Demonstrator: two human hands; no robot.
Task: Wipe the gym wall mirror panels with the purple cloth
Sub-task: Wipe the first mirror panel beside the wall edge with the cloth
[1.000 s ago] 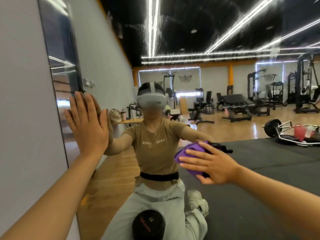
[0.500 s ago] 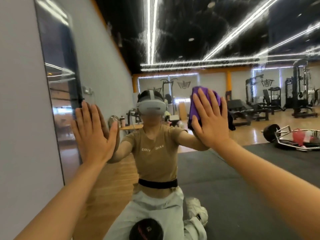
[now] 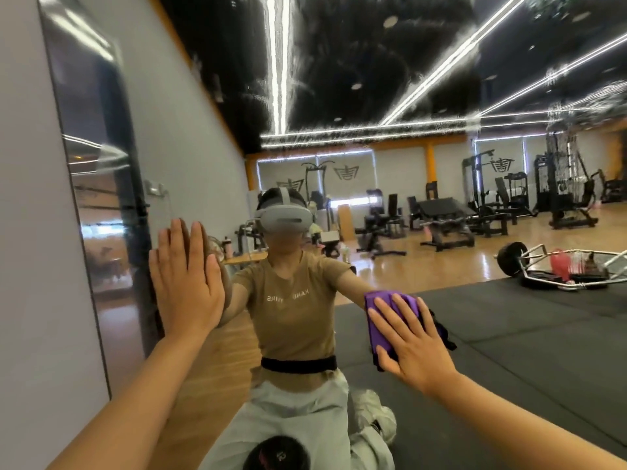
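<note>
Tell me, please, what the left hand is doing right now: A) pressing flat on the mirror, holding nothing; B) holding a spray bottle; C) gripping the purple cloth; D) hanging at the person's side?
A: the left hand lies flat on the mirror with straight fingers; the purple cloth is under the right hand.

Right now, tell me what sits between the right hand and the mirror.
In the head view, the folded purple cloth lies between the right hand and the mirror, pressed flat.

A gym: weight benches (image 3: pixel 444 215), cable machines (image 3: pixel 563 178) and a wall mirror (image 3: pixel 407 96) over rubber mats (image 3: pixel 543 327)
</note>
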